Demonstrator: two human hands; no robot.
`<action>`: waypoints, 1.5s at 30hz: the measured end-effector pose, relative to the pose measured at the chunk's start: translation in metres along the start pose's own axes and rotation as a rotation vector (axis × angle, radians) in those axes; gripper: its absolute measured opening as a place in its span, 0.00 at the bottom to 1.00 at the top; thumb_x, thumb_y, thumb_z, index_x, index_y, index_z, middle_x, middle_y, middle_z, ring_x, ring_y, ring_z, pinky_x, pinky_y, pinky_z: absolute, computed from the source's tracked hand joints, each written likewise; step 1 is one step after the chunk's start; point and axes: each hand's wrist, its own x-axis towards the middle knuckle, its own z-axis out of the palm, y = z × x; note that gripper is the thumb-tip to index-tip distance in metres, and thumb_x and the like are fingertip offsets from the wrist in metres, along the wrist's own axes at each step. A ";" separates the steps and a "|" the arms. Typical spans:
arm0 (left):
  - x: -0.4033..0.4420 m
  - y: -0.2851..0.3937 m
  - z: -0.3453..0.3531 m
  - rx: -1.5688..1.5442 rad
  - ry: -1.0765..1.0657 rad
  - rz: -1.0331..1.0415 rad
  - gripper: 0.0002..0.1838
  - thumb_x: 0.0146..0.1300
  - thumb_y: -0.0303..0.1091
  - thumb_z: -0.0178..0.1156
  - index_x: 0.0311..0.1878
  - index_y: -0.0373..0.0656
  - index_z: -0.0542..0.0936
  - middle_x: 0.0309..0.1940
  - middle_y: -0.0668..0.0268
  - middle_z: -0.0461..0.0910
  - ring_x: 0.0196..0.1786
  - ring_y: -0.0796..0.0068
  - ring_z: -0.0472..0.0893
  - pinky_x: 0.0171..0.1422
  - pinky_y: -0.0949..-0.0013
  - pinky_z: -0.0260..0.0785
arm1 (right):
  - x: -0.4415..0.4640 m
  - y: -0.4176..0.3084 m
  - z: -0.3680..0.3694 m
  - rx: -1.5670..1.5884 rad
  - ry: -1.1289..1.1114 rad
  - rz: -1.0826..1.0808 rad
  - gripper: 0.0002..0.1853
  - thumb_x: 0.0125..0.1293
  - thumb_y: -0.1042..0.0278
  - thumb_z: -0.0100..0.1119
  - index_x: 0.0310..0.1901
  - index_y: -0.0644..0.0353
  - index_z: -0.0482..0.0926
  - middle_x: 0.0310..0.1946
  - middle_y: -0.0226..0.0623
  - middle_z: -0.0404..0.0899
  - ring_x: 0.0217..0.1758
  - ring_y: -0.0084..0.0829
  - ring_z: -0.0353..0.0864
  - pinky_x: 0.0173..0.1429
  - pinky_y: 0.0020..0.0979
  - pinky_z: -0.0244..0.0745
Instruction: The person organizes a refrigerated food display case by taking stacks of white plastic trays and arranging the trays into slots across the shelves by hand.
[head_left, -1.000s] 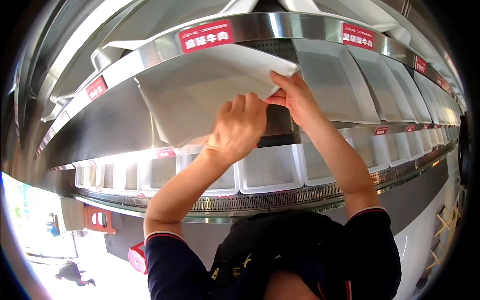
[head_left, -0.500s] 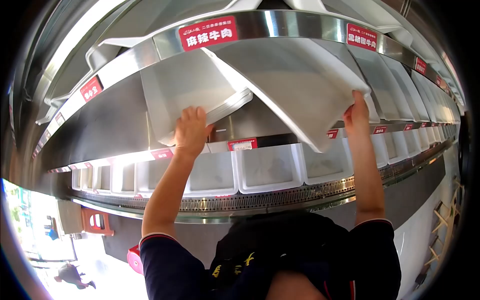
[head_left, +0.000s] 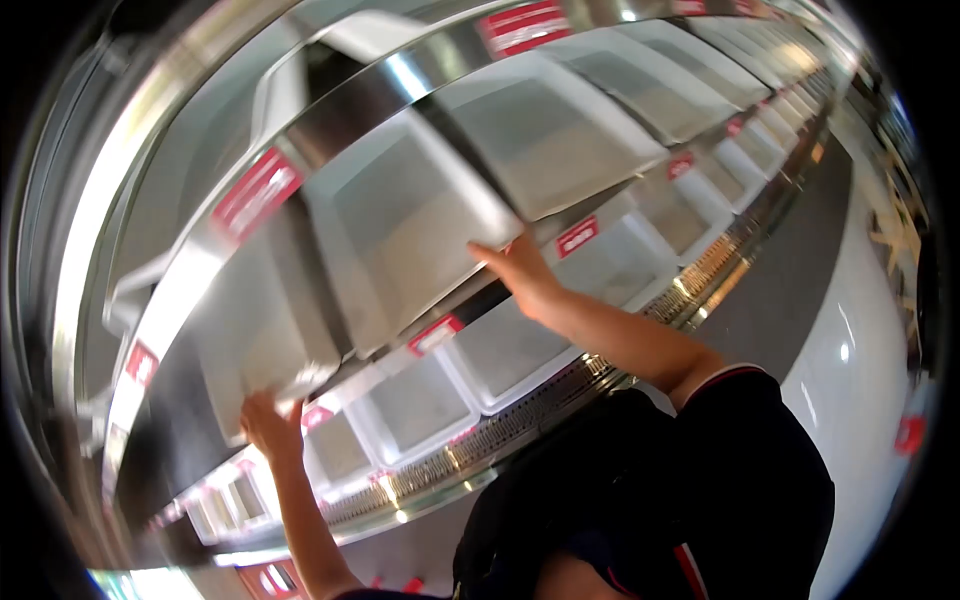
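Left hand is low at the left tray, right hand angled onto the next tray; can't tell if fingers grip. Both trays look pale, boxy, smooth-ish.

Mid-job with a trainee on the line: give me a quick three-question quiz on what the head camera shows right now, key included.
1. Multiple choice: where is the right hand on its tray?
A) at the far rim
B) at the near right corner
C) in the middle of the floor
2. True or false: both hands are at the same tray.
3. Fill in the colour: the labels along the metal shelf edge are ____.

Key:
1. B
2. False; the left hand is at a separate tray to the left.
3. Red
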 end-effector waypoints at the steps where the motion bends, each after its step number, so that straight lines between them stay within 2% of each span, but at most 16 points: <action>1: -0.008 0.003 0.001 -0.006 0.127 -0.006 0.33 0.49 0.43 0.70 0.55 0.39 0.69 0.49 0.55 0.71 0.56 0.53 0.69 0.61 0.51 0.59 | -0.012 -0.006 -0.010 -0.113 -0.004 -0.080 0.40 0.59 0.68 0.65 0.66 0.68 0.50 0.61 0.48 0.64 0.63 0.35 0.67 0.66 0.35 0.63; 2: -0.009 0.014 0.002 -0.027 0.255 -0.013 0.34 0.50 0.40 0.69 0.59 0.38 0.68 0.52 0.52 0.70 0.58 0.52 0.68 0.63 0.50 0.57 | -0.006 0.020 -0.034 -0.550 0.152 -0.462 0.34 0.61 0.65 0.64 0.66 0.63 0.58 0.62 0.38 0.65 0.62 0.31 0.69 0.57 0.28 0.71; 4: -0.011 0.068 -0.042 0.035 0.364 -0.075 0.34 0.52 0.33 0.66 0.62 0.36 0.67 0.58 0.49 0.67 0.62 0.50 0.66 0.66 0.48 0.56 | -0.047 -0.046 -0.052 -0.605 -0.013 -0.239 0.28 0.63 0.66 0.61 0.63 0.59 0.65 0.61 0.37 0.67 0.59 0.30 0.72 0.48 0.25 0.75; 5: -0.012 0.088 -0.041 -0.154 0.469 0.001 0.32 0.52 0.33 0.65 0.61 0.35 0.68 0.58 0.49 0.67 0.61 0.49 0.67 0.65 0.48 0.57 | -0.037 -0.039 -0.075 -0.663 -0.025 -0.543 0.18 0.64 0.67 0.59 0.56 0.57 0.73 0.55 0.37 0.73 0.54 0.29 0.76 0.38 0.24 0.76; 6: -0.014 0.108 -0.041 -0.343 0.567 0.065 0.30 0.52 0.32 0.64 0.60 0.34 0.69 0.57 0.49 0.68 0.61 0.49 0.67 0.64 0.47 0.58 | -0.033 -0.050 -0.087 -0.748 0.036 -0.610 0.16 0.64 0.69 0.59 0.53 0.58 0.74 0.53 0.37 0.74 0.53 0.30 0.76 0.37 0.24 0.75; 8: -0.015 0.162 -0.034 -0.810 0.306 0.366 0.28 0.57 0.35 0.61 0.59 0.34 0.69 0.56 0.51 0.69 0.59 0.50 0.68 0.62 0.48 0.60 | -0.021 -0.072 -0.106 -0.915 0.143 -0.735 0.12 0.63 0.71 0.59 0.48 0.58 0.77 0.49 0.38 0.76 0.51 0.30 0.77 0.34 0.25 0.75; 9: -0.005 0.206 -0.046 -0.714 0.252 0.410 0.26 0.58 0.35 0.60 0.58 0.34 0.70 0.55 0.51 0.71 0.58 0.50 0.69 0.62 0.49 0.60 | -0.013 -0.089 -0.108 -1.042 0.208 -0.906 0.10 0.63 0.67 0.58 0.45 0.58 0.77 0.47 0.38 0.76 0.47 0.35 0.77 0.44 0.31 0.75; 12: 0.028 0.290 -0.032 -0.693 0.092 0.420 0.21 0.60 0.38 0.60 0.53 0.35 0.74 0.54 0.53 0.72 0.57 0.50 0.70 0.61 0.51 0.61 | 0.033 -0.072 -0.163 -1.521 0.234 -0.988 0.12 0.64 0.58 0.56 0.41 0.57 0.77 0.41 0.35 0.77 0.47 0.39 0.76 0.60 0.40 0.65; 13: 0.035 0.302 -0.024 -0.658 0.140 0.363 0.19 0.60 0.38 0.59 0.50 0.37 0.76 0.53 0.55 0.74 0.56 0.51 0.71 0.59 0.52 0.62 | 0.037 -0.077 -0.182 -1.649 -0.045 -0.511 0.15 0.65 0.51 0.54 0.41 0.55 0.76 0.42 0.33 0.76 0.50 0.36 0.73 0.61 0.39 0.60; 17: 0.052 0.336 -0.012 -0.677 0.163 0.360 0.13 0.62 0.37 0.57 0.46 0.39 0.77 0.51 0.58 0.78 0.54 0.53 0.74 0.58 0.54 0.63 | 0.028 -0.080 -0.239 -1.528 -0.033 -0.999 0.16 0.63 0.49 0.57 0.40 0.53 0.74 0.44 0.29 0.72 0.49 0.31 0.70 0.58 0.35 0.60; 29: 0.076 0.474 -0.047 -0.737 0.052 0.554 0.14 0.61 0.37 0.58 0.48 0.42 0.74 0.55 0.56 0.76 0.56 0.53 0.71 0.59 0.53 0.60 | 0.057 -0.147 -0.353 -1.503 0.011 -0.935 0.12 0.60 0.54 0.60 0.37 0.53 0.77 0.39 0.29 0.76 0.49 0.34 0.72 0.58 0.37 0.64; 36: 0.083 0.515 -0.058 -0.705 0.024 0.551 0.18 0.60 0.39 0.60 0.50 0.42 0.72 0.57 0.55 0.74 0.58 0.53 0.69 0.59 0.52 0.59 | 0.067 -0.168 -0.384 -1.456 -0.031 -0.863 0.11 0.60 0.57 0.61 0.37 0.54 0.77 0.39 0.31 0.77 0.48 0.36 0.73 0.59 0.37 0.64; 39: 0.083 0.514 -0.058 -0.693 0.007 0.553 0.20 0.59 0.39 0.60 0.51 0.41 0.71 0.58 0.55 0.74 0.59 0.53 0.69 0.59 0.52 0.58 | 0.063 -0.174 -0.388 -1.362 -0.059 -0.949 0.10 0.59 0.58 0.60 0.38 0.54 0.78 0.41 0.34 0.78 0.49 0.39 0.74 0.57 0.38 0.67; 42: 0.081 0.517 -0.055 -0.670 0.051 0.559 0.21 0.58 0.39 0.61 0.51 0.40 0.71 0.58 0.55 0.73 0.59 0.53 0.69 0.59 0.53 0.58 | 0.064 -0.213 -0.407 -1.280 0.257 -0.958 0.11 0.59 0.60 0.60 0.39 0.55 0.78 0.43 0.36 0.78 0.49 0.41 0.74 0.54 0.39 0.70; 44: 0.075 0.518 -0.053 -0.618 0.083 0.529 0.22 0.57 0.39 0.62 0.52 0.40 0.71 0.59 0.56 0.73 0.59 0.53 0.70 0.59 0.53 0.58 | 0.078 -0.249 -0.434 -1.136 0.615 -0.754 0.13 0.60 0.60 0.59 0.44 0.56 0.77 0.45 0.39 0.78 0.51 0.41 0.75 0.54 0.38 0.70; 45: 0.073 0.523 -0.052 -0.586 0.103 0.504 0.23 0.57 0.39 0.62 0.53 0.40 0.70 0.59 0.56 0.73 0.59 0.52 0.70 0.59 0.52 0.58 | 0.096 -0.266 -0.464 -1.295 0.705 -0.797 0.15 0.59 0.60 0.60 0.46 0.55 0.77 0.47 0.39 0.78 0.52 0.41 0.75 0.55 0.38 0.70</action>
